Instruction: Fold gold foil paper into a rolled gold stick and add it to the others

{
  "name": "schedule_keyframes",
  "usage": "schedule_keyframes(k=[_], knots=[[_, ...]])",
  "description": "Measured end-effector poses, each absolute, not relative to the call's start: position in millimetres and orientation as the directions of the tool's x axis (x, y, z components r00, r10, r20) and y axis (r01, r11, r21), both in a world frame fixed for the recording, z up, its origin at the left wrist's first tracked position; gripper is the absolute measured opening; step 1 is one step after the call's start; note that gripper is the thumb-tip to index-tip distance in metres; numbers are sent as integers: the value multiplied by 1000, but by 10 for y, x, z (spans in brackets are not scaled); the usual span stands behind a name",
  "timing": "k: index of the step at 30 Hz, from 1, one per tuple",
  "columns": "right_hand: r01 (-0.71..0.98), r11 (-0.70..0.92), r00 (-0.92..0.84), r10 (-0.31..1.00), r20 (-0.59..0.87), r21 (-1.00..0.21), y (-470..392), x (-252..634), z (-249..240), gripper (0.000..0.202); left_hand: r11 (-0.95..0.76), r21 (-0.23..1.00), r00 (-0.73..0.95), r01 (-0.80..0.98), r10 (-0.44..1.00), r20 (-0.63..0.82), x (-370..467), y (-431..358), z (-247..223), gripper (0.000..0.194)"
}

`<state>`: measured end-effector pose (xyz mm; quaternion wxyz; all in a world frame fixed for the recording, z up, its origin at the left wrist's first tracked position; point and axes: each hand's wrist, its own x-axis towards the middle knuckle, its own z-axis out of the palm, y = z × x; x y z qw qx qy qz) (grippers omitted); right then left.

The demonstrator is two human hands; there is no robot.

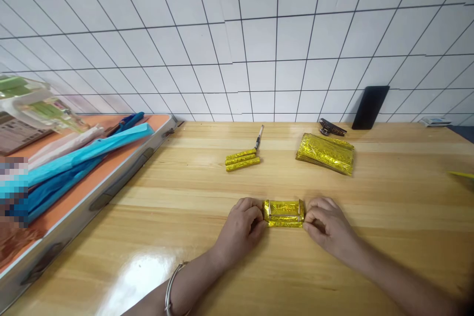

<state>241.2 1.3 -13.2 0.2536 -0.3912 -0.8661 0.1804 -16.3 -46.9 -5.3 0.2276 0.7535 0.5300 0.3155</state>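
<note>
A gold foil paper sheet (284,208) lies on the wooden table (192,247) in front of me, its left and right ends folded inward and a folded strip along its near edge. My left hand (244,222) grips the left end between thumb and fingers. At the right end, my right hand (326,222) pinches the paper the same way. Beyond it to the left, 3 rolled gold foil tubes (242,160) lie side by side, touching a pen (259,137). A stack of gold foil sheets (326,153) sits farther back on the right.
A dark hair clip (332,128) lies behind the stack. A black phone-like slab (371,107) leans on the tiled wall (255,39). At left, an orange-surfaced tray (122,158) with a raised rim holds blue folded material (92,153) and a plastic container (40,106).
</note>
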Motion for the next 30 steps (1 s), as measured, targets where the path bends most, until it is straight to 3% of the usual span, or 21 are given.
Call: schedule_keyframes(k=[7,21,30], knots=[[514,649,-596,740,311,-561,13,2459,-110,8,-321,746,268,583,943,197,-238,-475,-35,12],[474,686,-661,692,292,-552,42,2527,-139,5,-429,723,375,542,893,249,-305,-445,-77,7],[480,651,-632,722,282,-588,4,2509,-128,7,-356,701,290,618,932,217,-250,-511,-48,9]])
